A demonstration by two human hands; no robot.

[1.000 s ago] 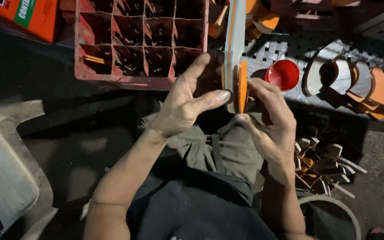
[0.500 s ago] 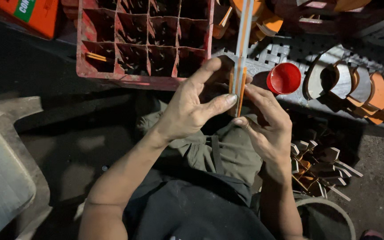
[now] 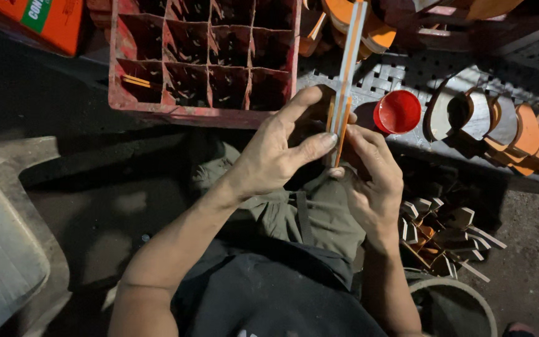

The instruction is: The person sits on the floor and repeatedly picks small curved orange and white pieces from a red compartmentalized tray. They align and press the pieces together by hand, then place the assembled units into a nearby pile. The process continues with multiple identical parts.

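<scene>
My left hand (image 3: 276,150) and my right hand (image 3: 372,168) both grip a long thin strip (image 3: 349,56), white with orange edges, held upright in front of me. The left thumb and forefinger pinch its lower part from the left. The right fingers press a short orange piece against the strip near its bottom end. The strip's top runs up past the frame's upper edge.
A red divided crate (image 3: 157,103) lies ahead on the left. A red round cap (image 3: 397,112) and a row of orange and white curved pieces (image 3: 519,131) sit on a perforated grey mat. Small cut pieces (image 3: 444,234) lie piled at right; a grey container (image 3: 7,249) at left.
The strip has turned from a flat, wide face to edge-on and shifted slightly. My left fingers have closed onto it from an open, spread pose.
</scene>
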